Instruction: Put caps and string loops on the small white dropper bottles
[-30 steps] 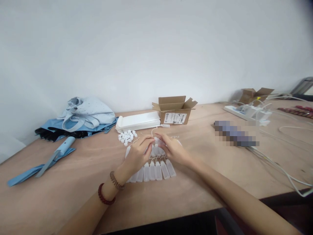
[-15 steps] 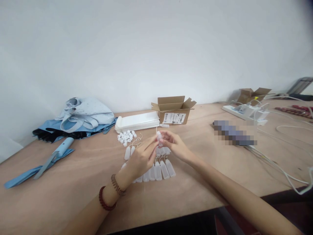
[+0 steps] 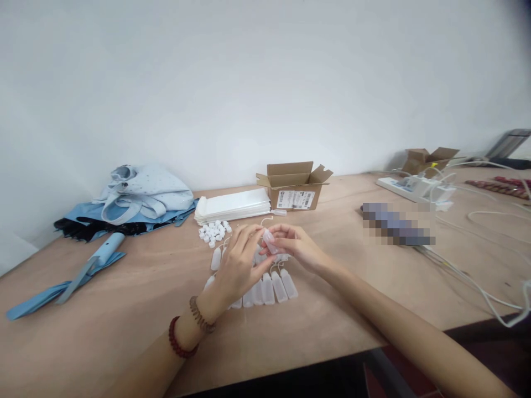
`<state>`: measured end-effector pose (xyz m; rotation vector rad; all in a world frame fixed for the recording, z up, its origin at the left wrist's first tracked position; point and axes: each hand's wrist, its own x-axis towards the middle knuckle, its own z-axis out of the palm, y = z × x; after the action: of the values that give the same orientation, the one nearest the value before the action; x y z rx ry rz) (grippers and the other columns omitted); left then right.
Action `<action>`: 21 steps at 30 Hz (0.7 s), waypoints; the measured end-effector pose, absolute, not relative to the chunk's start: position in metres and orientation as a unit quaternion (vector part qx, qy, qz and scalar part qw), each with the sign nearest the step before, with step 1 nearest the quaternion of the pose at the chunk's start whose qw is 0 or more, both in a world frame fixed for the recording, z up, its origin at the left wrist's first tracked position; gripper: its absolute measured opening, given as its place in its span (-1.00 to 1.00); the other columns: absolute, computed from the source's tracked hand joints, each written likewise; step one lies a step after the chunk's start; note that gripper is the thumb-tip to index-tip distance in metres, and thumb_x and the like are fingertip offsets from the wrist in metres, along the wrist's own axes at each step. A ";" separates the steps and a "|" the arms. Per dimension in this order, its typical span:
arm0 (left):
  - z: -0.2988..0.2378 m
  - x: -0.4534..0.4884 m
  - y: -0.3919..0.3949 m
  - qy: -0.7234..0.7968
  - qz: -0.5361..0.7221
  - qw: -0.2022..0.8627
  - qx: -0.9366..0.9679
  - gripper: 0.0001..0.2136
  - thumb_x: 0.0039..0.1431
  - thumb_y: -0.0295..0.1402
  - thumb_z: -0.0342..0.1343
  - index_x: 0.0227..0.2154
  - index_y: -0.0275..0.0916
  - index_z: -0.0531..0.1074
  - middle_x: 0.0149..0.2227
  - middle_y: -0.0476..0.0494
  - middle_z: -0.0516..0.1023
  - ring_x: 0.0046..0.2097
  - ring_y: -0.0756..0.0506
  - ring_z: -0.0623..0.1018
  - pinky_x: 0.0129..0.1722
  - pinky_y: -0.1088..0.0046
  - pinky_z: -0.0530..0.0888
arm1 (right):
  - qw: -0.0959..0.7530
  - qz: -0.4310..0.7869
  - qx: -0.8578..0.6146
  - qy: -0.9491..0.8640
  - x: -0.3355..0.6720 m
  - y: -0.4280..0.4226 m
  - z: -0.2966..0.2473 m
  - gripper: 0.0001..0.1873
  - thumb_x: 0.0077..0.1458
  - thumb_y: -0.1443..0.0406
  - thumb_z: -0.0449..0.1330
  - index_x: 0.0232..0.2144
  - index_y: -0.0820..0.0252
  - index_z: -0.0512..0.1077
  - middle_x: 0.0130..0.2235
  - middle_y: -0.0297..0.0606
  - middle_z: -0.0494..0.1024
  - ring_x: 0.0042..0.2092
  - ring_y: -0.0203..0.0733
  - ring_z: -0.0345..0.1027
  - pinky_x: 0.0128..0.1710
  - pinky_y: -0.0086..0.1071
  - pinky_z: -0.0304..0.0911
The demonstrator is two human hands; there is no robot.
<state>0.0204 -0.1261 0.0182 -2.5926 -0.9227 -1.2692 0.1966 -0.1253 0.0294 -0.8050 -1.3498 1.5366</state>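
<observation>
My right hand [image 3: 292, 243] pinches a small translucent plastic bottle [image 3: 269, 241] between thumb and fingers, tilted, with a thin white loop [image 3: 266, 219] above its top. Around the bottle's other side curves my left hand [image 3: 240, 260], its thumb and fingers spread apart. Its fingertips come close to the bottle; whether they touch it I cannot tell. Below both hands lie rows of similar bottles [image 3: 279, 287] with pale loops, partly hidden by the left hand. A heap of small white caps [image 3: 214, 232] lies just beyond the left hand.
White flat packets [image 3: 232, 204] are stacked beside an open cardboard box [image 3: 296, 188], with another small bottle [image 3: 279, 212] in front. Blue fabric [image 3: 145, 193] and an umbrella handle [image 3: 110, 247] lie left. Rightward are a blurred-out dark device [image 3: 394, 224], a power strip [image 3: 406, 189] and cables.
My left thumb and fingers have spread from a pinch near the bottle. The bottle has tipped over more in my right hand, which has barely moved.
</observation>
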 end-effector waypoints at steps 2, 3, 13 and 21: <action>0.018 0.022 -0.127 -0.309 -0.426 0.059 -0.848 -0.60 0.11 -0.31 0.15 0.01 -0.24 0.26 -0.04 -0.28 0.40 0.03 -0.25 0.37 0.03 0.06 0.35 | 0.455 0.627 -0.321 -0.545 0.196 -0.124 0.029 -0.72 -0.04 0.21 0.29 -0.28 0.22 0.39 -0.30 -0.21 0.57 -0.23 -0.10 0.51 -0.22 -0.24 0.38; 0.018 0.023 -0.128 -0.311 -0.430 0.058 -0.846 -0.60 0.11 -0.32 0.15 0.01 -0.24 0.26 -0.04 -0.28 0.40 0.03 -0.25 0.37 0.02 0.06 0.35 | 0.454 0.629 -0.320 -0.545 0.197 -0.124 0.029 -0.71 -0.05 0.21 0.30 -0.28 0.22 0.39 -0.29 -0.20 0.57 -0.23 -0.10 0.51 -0.22 -0.24 0.38; 0.015 0.042 -0.146 -0.280 -0.400 -0.039 -0.872 -0.67 0.06 -0.36 0.18 -0.09 -0.22 0.31 -0.09 -0.22 0.45 0.00 -0.23 0.36 0.00 0.12 0.37 | 0.201 0.596 -0.408 -0.662 0.244 -0.113 0.056 -0.70 -0.06 0.14 0.29 -0.40 0.30 0.49 -0.46 -0.22 0.58 -0.45 -0.24 0.48 -0.43 -0.40 0.38; 0.016 0.057 -0.171 -0.300 -0.291 -0.142 -0.897 -0.75 0.03 -0.36 0.20 -0.21 -0.20 0.32 -0.16 -0.13 0.45 -0.04 -0.19 0.36 -0.04 0.21 0.35 | -0.041 0.577 -0.392 -0.716 0.264 -0.108 0.055 -0.58 -0.03 0.05 0.23 -0.35 0.35 0.51 -0.42 -0.13 0.60 -0.46 -0.23 0.49 -0.54 -0.48 0.32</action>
<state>0.0571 -0.1711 0.0157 -3.1068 -1.0369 -1.0071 0.2644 -0.1079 0.0549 -1.2641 -2.3093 1.8616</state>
